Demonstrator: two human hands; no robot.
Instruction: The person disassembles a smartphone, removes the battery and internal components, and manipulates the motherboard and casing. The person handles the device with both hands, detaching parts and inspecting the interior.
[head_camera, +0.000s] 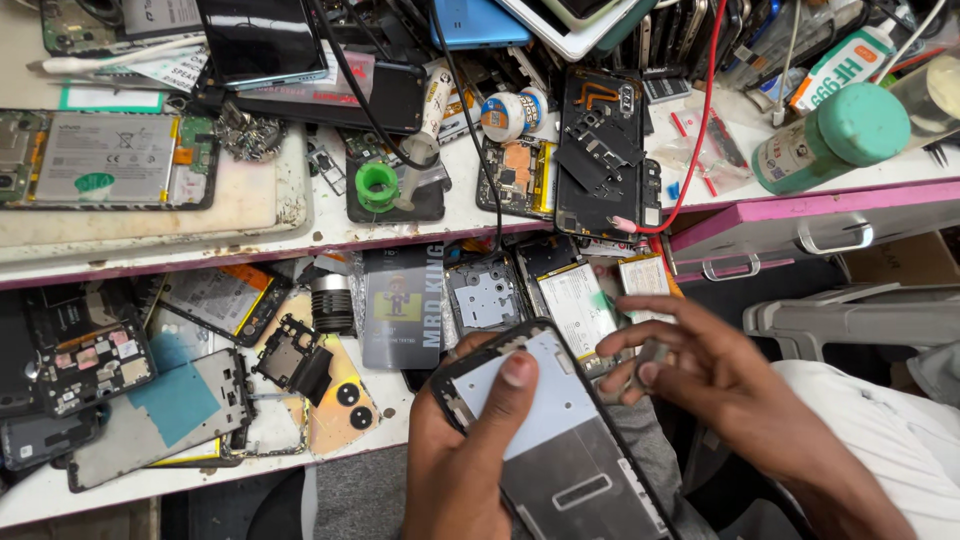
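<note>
Left hand (460, 450): wrapped around a phone frame (560, 430) from below, thumb pressed flat on its pale inner plate, fingers hidden beneath; clamped on the frame. Frame held open side up, tilted, over the lap, just below the front edge of the lower shelf (60, 480).

Right hand (710, 380): fingertips pinched together on a small grey part (652, 352), too blurred to identify; held just right of the frame's upper corner, near but not touching it.

Step in hand, as judged: inspection or fitting of a small component at the frame's top edge, frame steadied by one hand, part presented by the other. Next move, as judged: fine alignment of part to its seat near the upper corner, thumb kept clear, frame held level, light pressure only.

Immediately beyond the grip: battery (580, 305) and a bare midframe (485, 295) on the shelf, touching side by side; dark card (403, 305) to their left; gold back cover (340, 405) with two lens holes further left. Upper bench (330, 235): opened phone (600, 150) with red cable (700, 130) running into it, green tape roll (377, 186), green-capped bottle (830, 135) at far right. Pink drawers (810, 225) below that bottle.
</note>
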